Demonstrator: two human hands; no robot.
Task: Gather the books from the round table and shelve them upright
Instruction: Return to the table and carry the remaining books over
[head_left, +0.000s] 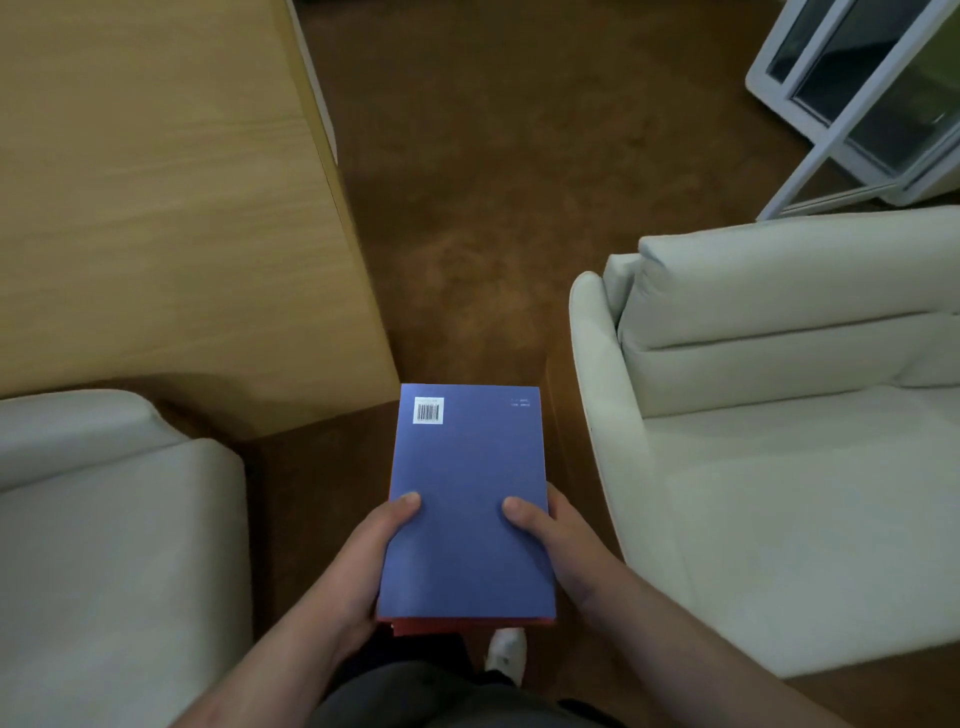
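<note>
Two books are stacked flat and held in the air just off the near corner of the wooden tabletop (156, 208), above the brown floor (493, 208). The upper one is a blue book (467, 509) with a plain matte cover, lying with its long side pointing away from the person. A white barcode label (429, 410) sits in the far corner of the cover on the tabletop's side, and a few lines of small white print (520, 403) sit in the other far corner, too small to read. Under it lies a red book (441, 626), of which only a thin edge shows along the near end.

The left hand (374, 551) grips the stack on the side nearer the tabletop, its thumb (402, 506) pressed flat on the blue cover and its fingers hidden beneath; the right hand (556, 545) grips the opposite side the same way, thumb (519, 512) on top and fingers curled under.

One white armchair (104, 545) stands close against the tabletop's near edge; a second white armchair (779, 467) stands across the floor from the tabletop, beyond the books; a white-framed glass door (857, 104) stands farther off on that same side; a white shoe (506, 652) shows on the floor below the stack.
</note>
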